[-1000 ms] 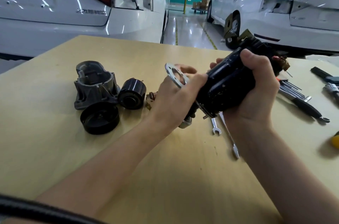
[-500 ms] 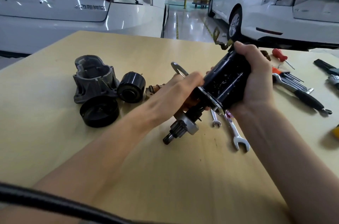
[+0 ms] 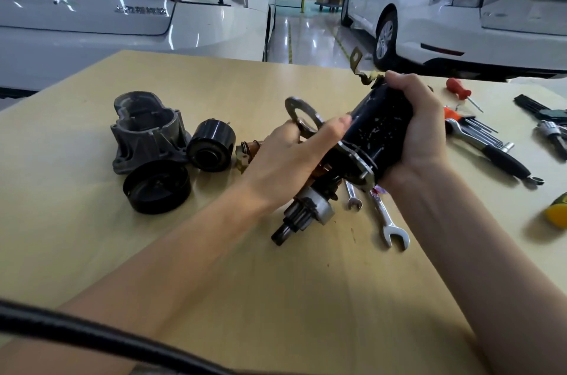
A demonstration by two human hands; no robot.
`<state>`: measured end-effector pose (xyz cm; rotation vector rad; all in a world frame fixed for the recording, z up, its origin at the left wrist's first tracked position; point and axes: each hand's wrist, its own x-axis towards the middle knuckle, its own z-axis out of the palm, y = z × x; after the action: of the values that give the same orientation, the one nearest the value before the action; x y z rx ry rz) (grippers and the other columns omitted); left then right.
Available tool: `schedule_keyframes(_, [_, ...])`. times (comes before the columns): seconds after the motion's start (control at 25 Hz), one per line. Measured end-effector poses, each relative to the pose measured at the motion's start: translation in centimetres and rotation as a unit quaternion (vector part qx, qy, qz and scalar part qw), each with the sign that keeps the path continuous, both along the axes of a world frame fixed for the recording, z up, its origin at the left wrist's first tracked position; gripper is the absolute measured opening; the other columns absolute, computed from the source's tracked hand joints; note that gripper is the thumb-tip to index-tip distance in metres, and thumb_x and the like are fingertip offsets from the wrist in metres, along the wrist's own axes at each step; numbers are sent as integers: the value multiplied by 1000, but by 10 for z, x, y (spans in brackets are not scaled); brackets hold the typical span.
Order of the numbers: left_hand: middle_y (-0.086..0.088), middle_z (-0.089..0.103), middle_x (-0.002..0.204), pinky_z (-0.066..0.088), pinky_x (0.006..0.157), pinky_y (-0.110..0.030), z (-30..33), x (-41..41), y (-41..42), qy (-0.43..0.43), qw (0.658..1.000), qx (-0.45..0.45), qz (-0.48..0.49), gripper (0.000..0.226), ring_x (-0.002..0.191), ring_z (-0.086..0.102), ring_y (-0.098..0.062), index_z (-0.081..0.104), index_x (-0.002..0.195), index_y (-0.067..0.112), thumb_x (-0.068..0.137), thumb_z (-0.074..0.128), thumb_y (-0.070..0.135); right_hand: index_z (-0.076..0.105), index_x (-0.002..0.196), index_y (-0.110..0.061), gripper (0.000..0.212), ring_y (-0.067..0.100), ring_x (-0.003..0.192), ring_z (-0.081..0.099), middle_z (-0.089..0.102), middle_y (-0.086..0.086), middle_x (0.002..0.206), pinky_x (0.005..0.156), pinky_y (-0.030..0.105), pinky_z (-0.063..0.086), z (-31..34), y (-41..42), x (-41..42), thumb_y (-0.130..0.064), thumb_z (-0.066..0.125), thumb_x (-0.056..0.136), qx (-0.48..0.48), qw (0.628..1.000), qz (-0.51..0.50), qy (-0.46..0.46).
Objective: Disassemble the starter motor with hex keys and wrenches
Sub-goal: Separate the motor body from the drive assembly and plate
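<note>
Head view shows the right hand (image 3: 420, 132) gripping a black cylindrical starter motor body (image 3: 379, 129), tilted above the pale wooden tabletop (image 3: 214, 282), fingers curled round it. The left hand (image 3: 288, 156) holds a flat silver metal ring plate (image 3: 299, 110) and closes on the armature end, whose toothed steel pinion gear (image 3: 302, 215) points down-left. Left of them lie a grey cast nose housing (image 3: 147, 129), a black round cap (image 3: 158, 187) and a black solenoid cylinder (image 3: 210, 146). Two silver open-end wrenches (image 3: 388, 221) lie beneath the motor.
</note>
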<state>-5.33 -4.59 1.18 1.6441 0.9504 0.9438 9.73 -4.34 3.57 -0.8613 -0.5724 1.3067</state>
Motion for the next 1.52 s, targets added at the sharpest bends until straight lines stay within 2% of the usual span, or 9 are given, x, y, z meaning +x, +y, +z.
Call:
schedule_keyframes(0.2, [-8, 64, 70, 57, 66, -33, 3, 4, 3, -162, 976, 71, 127, 59, 68, 64, -23, 56, 74, 7, 46, 86, 49, 60, 72, -14, 26, 18, 45, 58, 59, 2, 56, 51, 30, 51, 1, -2, 3, -36, 73, 69, -18, 1000, -3, 2])
schedule_keyframes(0.36, [-24, 41, 58, 44, 60, -49, 6, 1, 2, -227, 962, 83, 128, 49, 51, 44, -36, 37, 58, 9, 63, 78, 36, 60, 80, -14, 33, 22, 54, 61, 61, 4, 63, 61, 35, 54, -6, -2, -7, -37, 76, 63, -28, 999, 33, 1])
schedule_keyframes(0.48, [-29, 26, 45, 36, 48, -48, 8, 1, 2, -217, 945, 172, 172, 60, 41, 27, -42, 30, 49, -7, 76, 74, 22, 61, 81, -14, 32, 22, 55, 61, 60, 5, 64, 62, 36, 55, -10, -2, -16, -37, 75, 65, -26, 999, 41, -8])
schedule_keyframes(0.56, [-25, 23, 44, 39, 54, -40, 9, 3, 3, -210, 933, 207, 208, 60, 40, 22, -36, 29, 45, -6, 80, 71, 19, 61, 79, -14, 30, 21, 53, 61, 60, 4, 62, 60, 35, 54, -11, -2, -18, -38, 75, 67, -32, 999, 34, -4])
schedule_keyframes(0.68, [-8, 22, 41, 30, 48, -32, 9, 6, 0, -175, 925, 235, 243, 55, 39, 21, -18, 28, 44, 3, 83, 65, 15, 61, 78, -15, 30, 20, 51, 61, 60, 3, 60, 56, 34, 54, -11, -3, -21, -40, 74, 68, -37, 999, 20, 0])
schedule_keyframes(0.76, [-1, 22, 40, 25, 43, -32, 8, 8, 1, -154, 924, 235, 258, 46, 37, 25, -25, 29, 44, -2, 80, 57, 8, 60, 79, -14, 30, 21, 51, 61, 60, 4, 60, 57, 36, 54, -11, -3, -22, -39, 74, 67, -39, 999, 9, 4])
schedule_keyframes(0.92, [-17, 20, 42, 20, 44, -39, 11, 7, -1, -158, 929, 222, 250, 34, 42, 29, -46, 31, 45, -9, 71, 49, 2, 60, 80, -15, 30, 21, 52, 61, 60, 3, 60, 60, 36, 55, -13, -2, -21, -39, 74, 68, -36, 999, 16, -9])
schedule_keyframes(1.16, [-23, 28, 37, 25, 39, -48, 20, 3, 1, -199, 930, 230, 207, 28, 37, 25, -42, 41, 41, -10, 66, 44, 1, 60, 81, -15, 30, 24, 66, 59, 58, 5, 67, 65, 37, 54, -8, -4, -21, -38, 71, 67, 43, 998, 25, -29])
schedule_keyframes(1.52, [-24, 27, 39, 20, 41, -44, 28, 1, 1, -215, 936, 210, 183, 26, 41, 19, -40, 38, 41, -11, 63, 43, 2, 59, 78, -14, 24, 24, 63, 59, 57, 5, 64, 63, 36, 55, -10, -4, -25, -35, 68, 72, 78, 996, 33, -4])
